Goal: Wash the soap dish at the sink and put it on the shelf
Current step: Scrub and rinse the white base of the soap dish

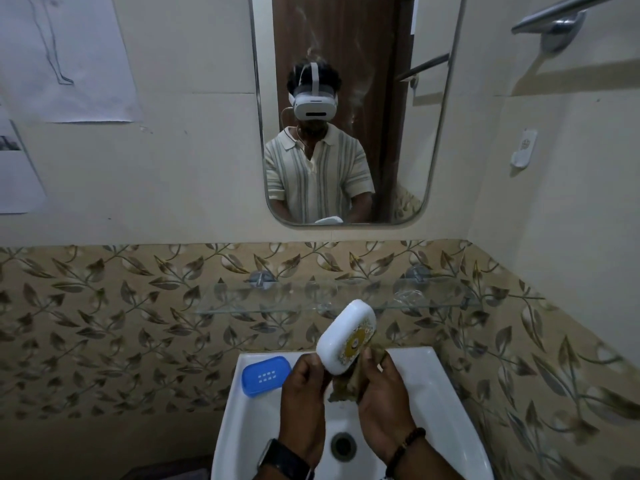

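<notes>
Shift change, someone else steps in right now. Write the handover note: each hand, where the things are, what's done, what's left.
Left hand: grips the white soap dish by its lower end, held tilted above the sink.
Right hand: holds a brownish scrubbing cloth against the dish.
Blue soap dish: lies on the sink's left rim.
Glass shelf: behind, above the sink.
Done: dish picked up, scrubbing under way.
Left: finish washing, rinse it, put it on the shelf.

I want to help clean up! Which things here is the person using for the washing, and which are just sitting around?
Being used:
white soap dish, in the left hand
brownish scrub cloth, in the right hand
sink
glass shelf, for later

Just sitting around:
blue soap dish part on the sink rim
mirror
towel bar
</notes>
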`<action>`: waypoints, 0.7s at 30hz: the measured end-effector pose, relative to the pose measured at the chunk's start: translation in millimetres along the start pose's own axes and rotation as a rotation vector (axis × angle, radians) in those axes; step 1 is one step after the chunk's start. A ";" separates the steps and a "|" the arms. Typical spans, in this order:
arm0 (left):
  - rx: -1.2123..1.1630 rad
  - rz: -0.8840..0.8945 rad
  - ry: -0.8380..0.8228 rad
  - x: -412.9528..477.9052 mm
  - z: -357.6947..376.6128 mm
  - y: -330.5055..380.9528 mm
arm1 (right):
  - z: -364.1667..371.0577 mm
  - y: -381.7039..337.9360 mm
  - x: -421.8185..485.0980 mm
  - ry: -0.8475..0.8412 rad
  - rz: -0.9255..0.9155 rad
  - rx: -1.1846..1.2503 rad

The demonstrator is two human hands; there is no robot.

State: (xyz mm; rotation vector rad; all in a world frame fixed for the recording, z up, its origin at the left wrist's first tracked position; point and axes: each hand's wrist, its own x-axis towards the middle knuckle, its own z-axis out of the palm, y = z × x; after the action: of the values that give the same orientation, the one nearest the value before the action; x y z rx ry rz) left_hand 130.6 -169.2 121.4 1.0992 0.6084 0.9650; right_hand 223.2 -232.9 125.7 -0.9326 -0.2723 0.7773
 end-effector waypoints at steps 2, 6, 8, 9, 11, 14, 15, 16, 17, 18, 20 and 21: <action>0.096 0.048 -0.035 -7.2 2.5 -4.6 | -0.1 0.3 0.1 -0.026 0.042 0.012; 0.303 0.107 -0.109 -9.5 -2.3 -15.3 | -14.9 -2.6 6.5 -0.117 0.027 0.008; 0.255 0.060 -0.080 -6.2 -7.3 -12.3 | -24.6 -10.2 7.4 -0.161 0.007 -0.102; 0.207 0.050 -0.046 -2.0 -10.6 -8.6 | -28.9 -15.1 7.3 -0.182 0.004 -0.204; 0.202 0.037 -0.018 7.3 -18.9 5.1 | -36.6 -23.9 5.6 -0.234 0.006 -0.419; 0.244 0.030 -0.199 15.5 -26.4 22.9 | -39.2 -32.1 3.5 -0.204 -0.067 -0.566; 0.231 0.033 -0.250 14.4 -24.5 25.7 | -37.1 -31.1 2.9 -0.137 -0.098 -0.572; 0.240 0.052 -0.270 13.4 -22.3 25.8 | -33.4 -27.5 2.6 -0.048 -0.105 -0.554; 0.275 0.097 -0.274 12.1 -19.1 23.3 | -28.7 -21.4 1.8 0.040 -0.076 -0.513; 0.343 0.152 -0.267 11.1 -15.9 18.9 | -22.9 -15.3 -0.8 0.100 -0.022 -0.458; 0.512 0.276 -0.275 9.9 -14.3 8.1 | -10.4 -4.3 -9.2 0.123 0.071 -0.379; 0.607 0.330 -0.294 9.5 -14.5 3.8 | -6.2 0.3 -12.8 0.121 0.089 -0.360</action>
State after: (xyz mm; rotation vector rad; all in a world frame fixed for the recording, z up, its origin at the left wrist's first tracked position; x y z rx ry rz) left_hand 122.0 -153.7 120.1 1.8913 0.4942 0.8907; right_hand 217.3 -245.6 123.3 -1.3347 -0.2706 0.7633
